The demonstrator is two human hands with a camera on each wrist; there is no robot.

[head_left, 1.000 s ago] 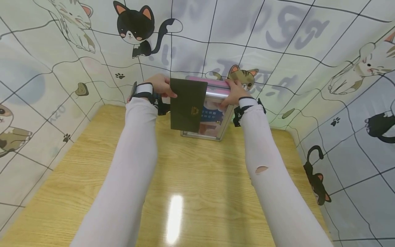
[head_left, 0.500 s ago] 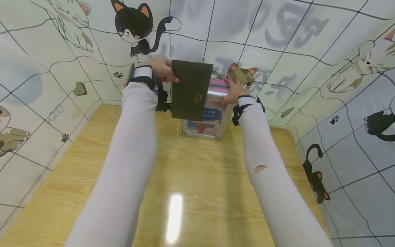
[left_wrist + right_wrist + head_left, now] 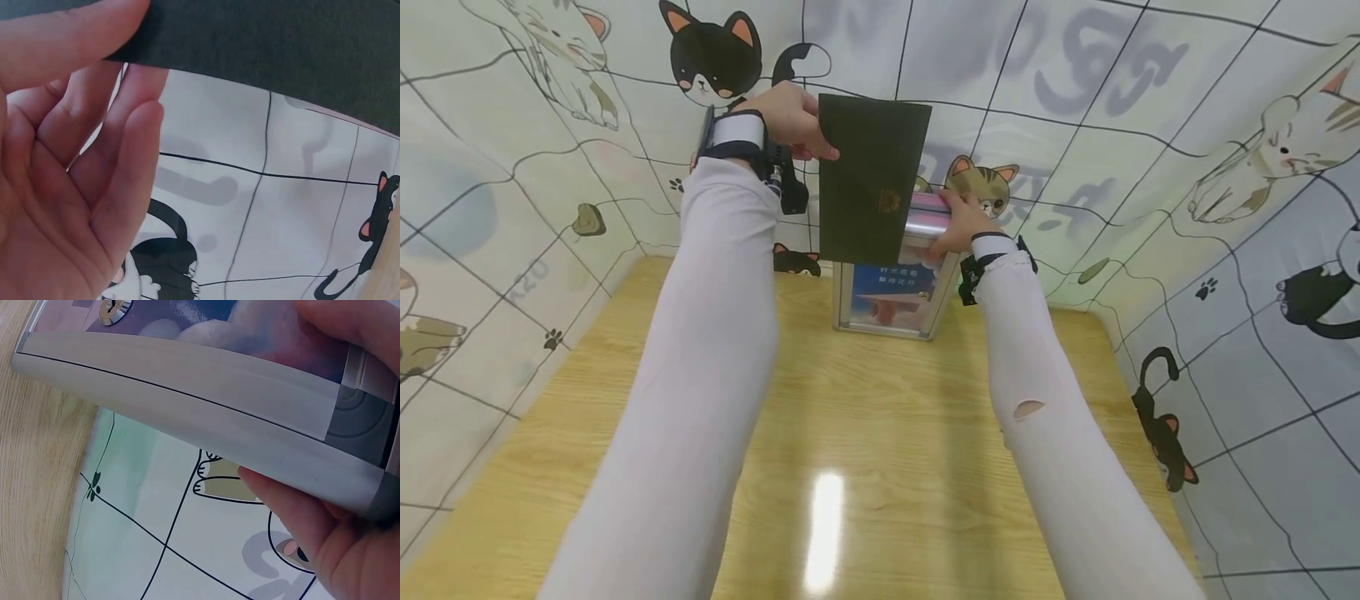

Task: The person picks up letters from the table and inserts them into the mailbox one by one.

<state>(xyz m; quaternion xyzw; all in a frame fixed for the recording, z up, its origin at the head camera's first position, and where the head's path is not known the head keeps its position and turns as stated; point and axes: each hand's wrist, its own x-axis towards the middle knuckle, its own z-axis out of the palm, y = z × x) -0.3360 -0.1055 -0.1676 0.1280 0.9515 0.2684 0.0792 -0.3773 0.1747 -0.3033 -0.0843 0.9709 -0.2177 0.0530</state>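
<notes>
My left hand point(image 3: 790, 121) pinches a dark green envelope point(image 3: 868, 179) by its left edge, thumb on the near face and fingers behind. A small gold emblem marks the envelope, which hangs upright and overlaps the upper left of a lockable letter box point(image 3: 887, 300) in the head view. My right hand point(image 3: 962, 223) grips that box at its top right corner. The box has a silver metal frame, a shiny pink top and a blue picture panel with white writing. In the right wrist view, a round keyhole lock point(image 3: 115, 309) shows on its front.
The box stands at the back of a wooden table point(image 3: 880, 417), close to a cloth backdrop point(image 3: 880, 50) printed with cats and grid lines. The backdrop also rises along both sides of the table.
My left hand has lifted the envelope higher, baring more of the box's front panel. My right hand keeps its grip on the box, which stays in place.
</notes>
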